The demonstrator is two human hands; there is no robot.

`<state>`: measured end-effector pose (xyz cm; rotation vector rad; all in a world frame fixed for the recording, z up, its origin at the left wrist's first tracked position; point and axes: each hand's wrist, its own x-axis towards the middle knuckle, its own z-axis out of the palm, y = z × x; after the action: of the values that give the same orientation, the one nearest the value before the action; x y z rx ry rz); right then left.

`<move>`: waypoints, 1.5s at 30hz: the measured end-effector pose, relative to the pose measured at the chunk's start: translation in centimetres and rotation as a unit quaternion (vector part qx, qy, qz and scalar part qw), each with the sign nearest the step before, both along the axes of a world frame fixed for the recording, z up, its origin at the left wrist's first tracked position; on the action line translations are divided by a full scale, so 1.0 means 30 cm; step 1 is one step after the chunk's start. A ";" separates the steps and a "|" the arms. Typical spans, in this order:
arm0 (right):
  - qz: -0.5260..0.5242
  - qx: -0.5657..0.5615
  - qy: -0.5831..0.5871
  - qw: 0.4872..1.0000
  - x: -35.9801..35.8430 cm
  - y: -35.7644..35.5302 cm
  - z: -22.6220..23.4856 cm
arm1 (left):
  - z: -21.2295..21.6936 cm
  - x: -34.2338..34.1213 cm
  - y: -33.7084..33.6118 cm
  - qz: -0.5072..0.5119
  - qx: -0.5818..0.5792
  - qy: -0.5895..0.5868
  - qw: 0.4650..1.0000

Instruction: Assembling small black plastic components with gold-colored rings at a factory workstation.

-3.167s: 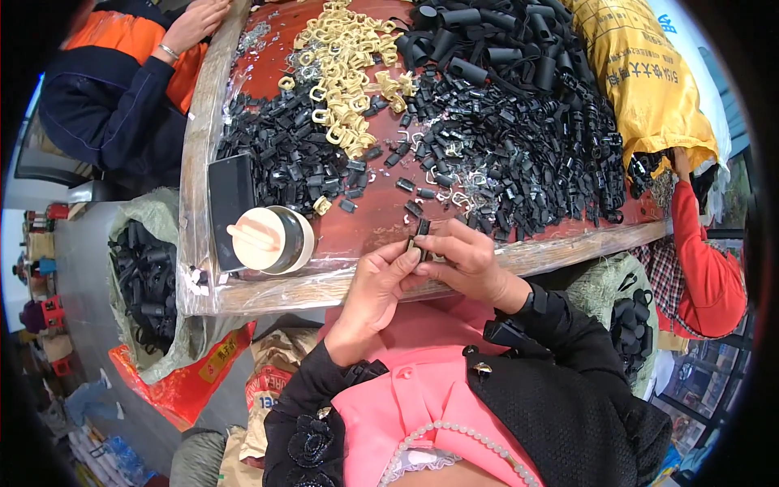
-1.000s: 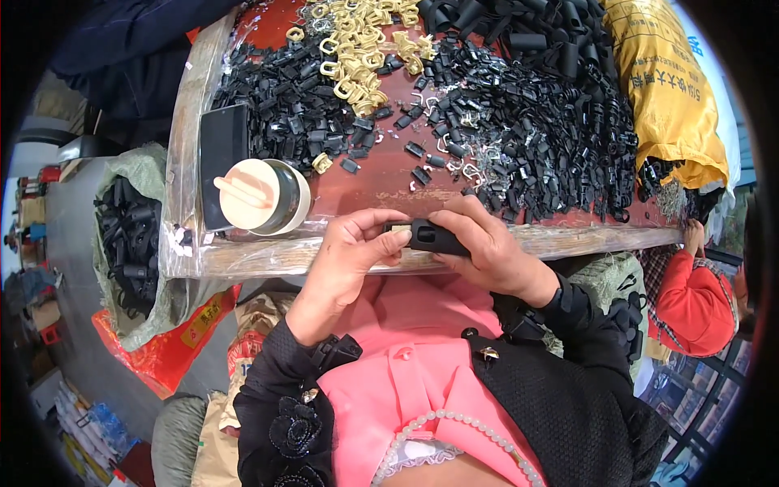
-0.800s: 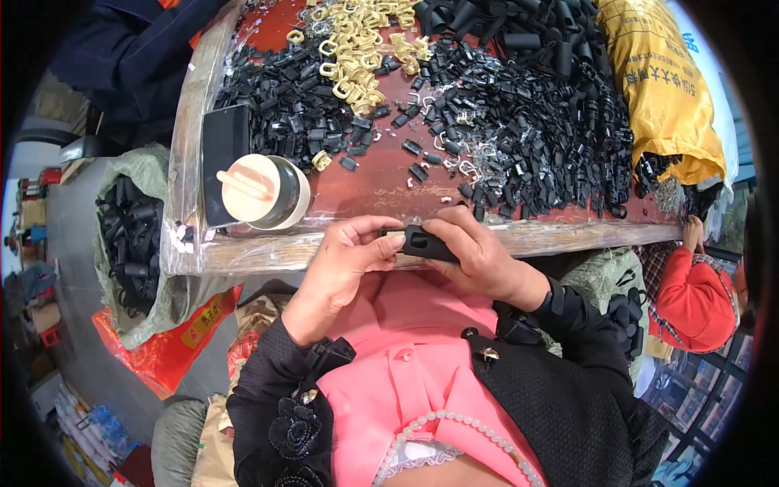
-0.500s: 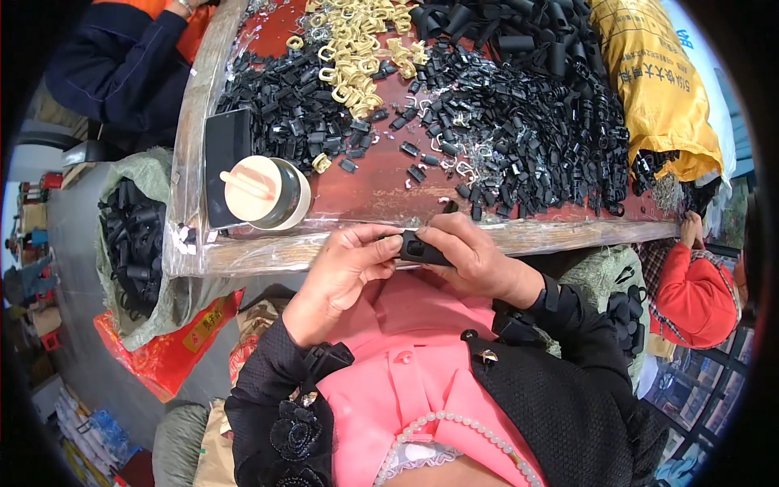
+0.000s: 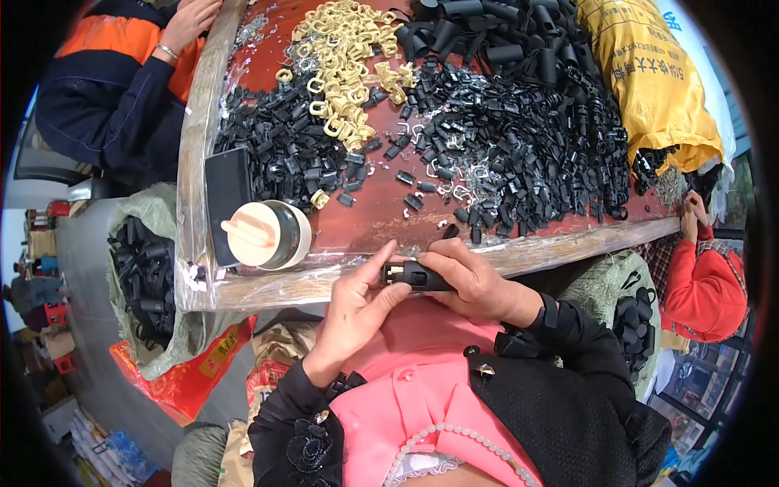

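A short black plastic tube-like part (image 5: 428, 277) lies level between my hands, just in front of the table edge. My right hand (image 5: 479, 286) is closed round its right end, fingers wrapped over it. At its left end, where small gold-coloured pieces show, the thumb and fingers of my left hand (image 5: 357, 308) press from either side. Another dark piece (image 5: 450, 233) pokes out above my right fingers; what it belongs to is hidden. Beyond my hands lie heaps of small black plastic pieces (image 5: 519, 146) and cream ring-shaped pieces (image 5: 345, 73) on the red table (image 5: 365, 183).
A lidded jar (image 5: 264, 234) stands beside a dark flat phone-like slab (image 5: 231, 191) at the table's left corner. Sacks of black parts (image 5: 146, 268) flank me. A yellow sack (image 5: 661, 81) lies at right. Co-workers' arms show at far left (image 5: 154, 73) and right (image 5: 694, 268).
My left fingers have shifted to the part's left end, where gold-coloured pieces now show. The view has tilted, so the table sits lower. The co-worker's hand at left shows more.
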<state>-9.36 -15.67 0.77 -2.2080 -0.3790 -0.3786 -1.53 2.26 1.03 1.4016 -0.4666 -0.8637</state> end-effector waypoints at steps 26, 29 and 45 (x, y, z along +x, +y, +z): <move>0.036 0.145 0.023 0.989 0.096 0.018 0.024 | 0.006 0.045 -0.078 0.022 -0.192 0.243 0.951; 0.083 0.198 0.018 0.977 0.107 0.028 0.012 | -0.019 0.053 -0.071 0.018 -0.165 0.221 0.961; 0.023 0.457 0.121 0.881 0.075 0.065 0.004 | -0.052 0.017 -0.084 0.032 -0.191 0.362 0.912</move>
<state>-7.12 -13.72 0.88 -1.2863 -0.0727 -0.1847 -1.02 -0.27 -0.52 0.6579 -0.0078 -1.0955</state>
